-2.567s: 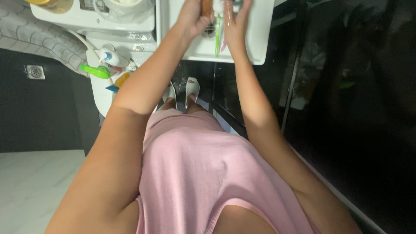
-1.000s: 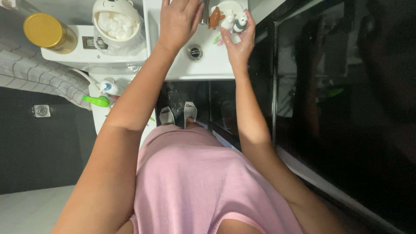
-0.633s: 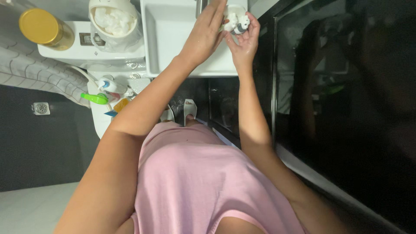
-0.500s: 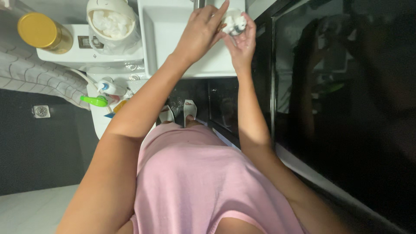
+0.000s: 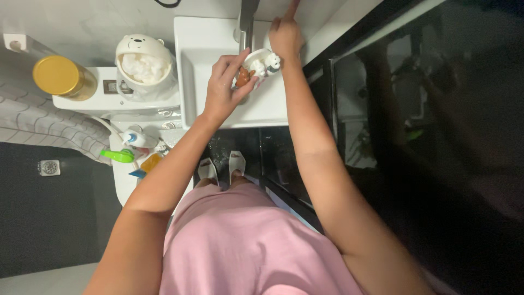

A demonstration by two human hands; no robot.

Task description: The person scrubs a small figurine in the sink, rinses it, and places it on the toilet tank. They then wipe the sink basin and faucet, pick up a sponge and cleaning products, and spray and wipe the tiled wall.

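Observation:
My left hand (image 5: pixel 222 90) grips a small white cup with little bear figures (image 5: pixel 257 63) on it and holds it over the white sink (image 5: pixel 199 65), just below the metal tap (image 5: pixel 245 24). My right hand (image 5: pixel 284 34) is past the cup, next to the tap. Its index finger is stretched out and touches the pale wall ledge behind the sink. It holds nothing.
A white bear-shaped pot of white puffs (image 5: pixel 144 60) and a gold-lidded jar (image 5: pixel 57 76) stand on a white ledge to the left. Below them lie a green-handled item (image 5: pixel 117 156) and small bottles. A dark glass panel (image 5: pixel 436 136) fills the right. My slippers (image 5: pixel 221 166) are on the dark floor.
Both hands were on the bear cup over the sink. My right hand has let go and reached up beside the tap; my left hand keeps the cup.

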